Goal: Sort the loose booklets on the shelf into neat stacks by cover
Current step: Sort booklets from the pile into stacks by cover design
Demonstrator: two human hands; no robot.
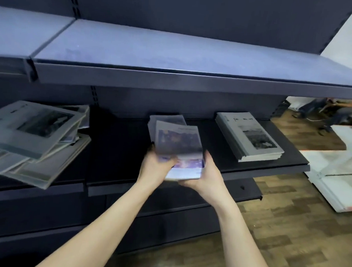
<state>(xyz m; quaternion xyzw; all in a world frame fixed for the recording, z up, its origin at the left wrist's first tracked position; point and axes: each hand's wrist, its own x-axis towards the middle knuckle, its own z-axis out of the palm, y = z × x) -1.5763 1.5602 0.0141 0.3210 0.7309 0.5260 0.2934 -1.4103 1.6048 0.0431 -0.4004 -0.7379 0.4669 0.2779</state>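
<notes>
A stack of purple-covered booklets [178, 141] lies in the middle of the dark lower shelf [119, 150], its near end over the front edge. My left hand [155, 165] grips the stack's near left corner. My right hand [205, 175] holds the near right edge from below, thumb up along the side. The top booklet is blurred and sits askew on the ones beneath. A neat stack of grey-covered booklets [250, 135] lies to the right on the same shelf. A loose, jumbled heap of booklets [34, 138] sprawls at the left.
An upper shelf [175, 57] juts out above the booklets. Wooden floor [268, 230] lies at lower right, with white sheets or boards [342, 178] lying on it. A lower shelf edge [245, 188] sticks out below the working shelf.
</notes>
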